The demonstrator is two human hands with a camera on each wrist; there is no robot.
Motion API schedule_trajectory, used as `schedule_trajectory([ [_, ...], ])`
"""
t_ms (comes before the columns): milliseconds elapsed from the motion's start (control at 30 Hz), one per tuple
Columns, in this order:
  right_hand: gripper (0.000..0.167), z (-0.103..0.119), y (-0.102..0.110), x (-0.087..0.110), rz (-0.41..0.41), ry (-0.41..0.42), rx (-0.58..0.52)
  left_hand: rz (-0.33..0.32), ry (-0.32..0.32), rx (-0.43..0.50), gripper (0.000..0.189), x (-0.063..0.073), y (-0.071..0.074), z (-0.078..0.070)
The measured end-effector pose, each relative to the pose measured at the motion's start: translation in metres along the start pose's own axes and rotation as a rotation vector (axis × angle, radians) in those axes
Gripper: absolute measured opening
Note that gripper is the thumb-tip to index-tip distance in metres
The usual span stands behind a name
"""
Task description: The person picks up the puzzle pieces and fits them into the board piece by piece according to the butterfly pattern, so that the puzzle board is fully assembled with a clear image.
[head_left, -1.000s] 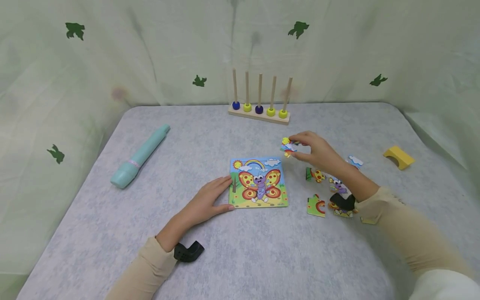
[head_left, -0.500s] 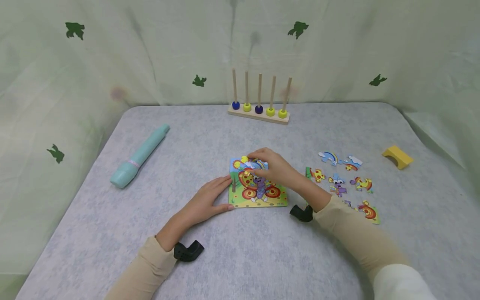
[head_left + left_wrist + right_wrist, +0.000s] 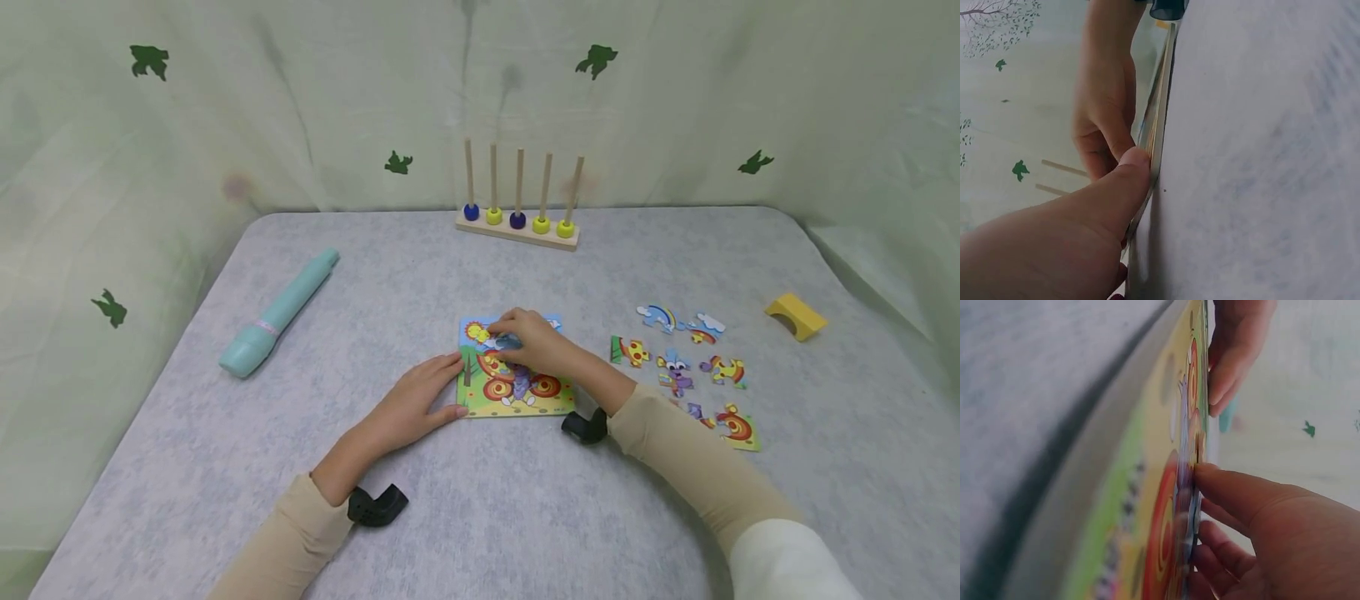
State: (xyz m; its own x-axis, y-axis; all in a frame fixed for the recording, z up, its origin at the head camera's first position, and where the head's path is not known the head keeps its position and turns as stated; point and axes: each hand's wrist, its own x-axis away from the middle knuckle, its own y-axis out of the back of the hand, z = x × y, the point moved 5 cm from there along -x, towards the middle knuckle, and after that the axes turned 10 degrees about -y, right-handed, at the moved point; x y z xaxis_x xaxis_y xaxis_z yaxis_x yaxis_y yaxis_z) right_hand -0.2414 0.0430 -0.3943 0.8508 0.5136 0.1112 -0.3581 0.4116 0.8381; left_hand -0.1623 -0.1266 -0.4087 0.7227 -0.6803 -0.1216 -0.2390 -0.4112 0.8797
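Puzzle piece (image 3: 503, 342) is what I'm tracking from my end: it isn't hanging in the air off the far right corner of the butterfly board (image 3: 558, 406) like it was a second ago, and now I'm seeing it down over the far left part of the picture. The right hand (image 3: 536, 343) is pinching it between thumb and fingers and hiding a good chunk of it, so I'm not able to tell if it's lying flat yet. Compared with half a second back, that hand is sitting just slightly closer to the person, so I'm reading this as the carrying being over and the fine lining-up going on. Left hand (image 3: 411, 402) isn't shifting at all: its fingers are lying fairly straight against the board's left edge, thumb touching near the close corner, and I'm guessing that's keeping things from sliding. Board's lying in the same spot on the desk (image 3: 262, 492), and the loose pieces (image 3: 677, 375) are sitting off to the right, a few getting partly hidden by the right sleeve (image 3: 693, 446).
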Motion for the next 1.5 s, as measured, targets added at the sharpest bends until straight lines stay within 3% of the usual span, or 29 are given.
schedule_trajectory([
  [367, 0.046, 0.003, -0.001, -0.008, -0.015, -0.034, 0.086, 0.059, 0.011, 0.009, 0.079, -0.019, 0.008, 0.007],
  [533, 0.046, 0.004, -0.002, -0.009, -0.041, -0.036, 0.120, 0.094, 0.030, 0.017, 0.093, -0.023, 0.009, 0.016],
  [700, 0.046, 0.006, -0.002, -0.011, -0.034, -0.046, 0.131, 0.103, 0.045, 0.028, 0.096, -0.024, 0.009, 0.021],
  [833, 0.050, 0.006, -0.001, -0.009, 0.011, -0.067, 0.084, 0.107, 0.048, 0.036, 0.096, -0.024, 0.009, 0.022],
  [1033, 0.056, 0.008, 0.019, 0.009, 0.065, -0.071, -0.142, 0.103, 0.042, 0.034, 0.096, -0.024, 0.008, 0.022],
  [1133, 0.057, 0.004, 0.039, 0.023, 0.010, -0.060, -0.228, 0.099, 0.047, 0.033, 0.097, -0.024, 0.008, 0.022],
  [1267, 0.061, -0.009, 0.071, 0.044, -0.125, -0.058, -0.266, 0.092, 0.049, 0.025, 0.098, -0.024, 0.008, 0.022],
  [1500, 0.064, -0.054, 0.110, 0.078, -0.359, -0.136, -0.290, 0.104, 0.071, 0.023, 0.098, -0.023, 0.008, 0.023],
])
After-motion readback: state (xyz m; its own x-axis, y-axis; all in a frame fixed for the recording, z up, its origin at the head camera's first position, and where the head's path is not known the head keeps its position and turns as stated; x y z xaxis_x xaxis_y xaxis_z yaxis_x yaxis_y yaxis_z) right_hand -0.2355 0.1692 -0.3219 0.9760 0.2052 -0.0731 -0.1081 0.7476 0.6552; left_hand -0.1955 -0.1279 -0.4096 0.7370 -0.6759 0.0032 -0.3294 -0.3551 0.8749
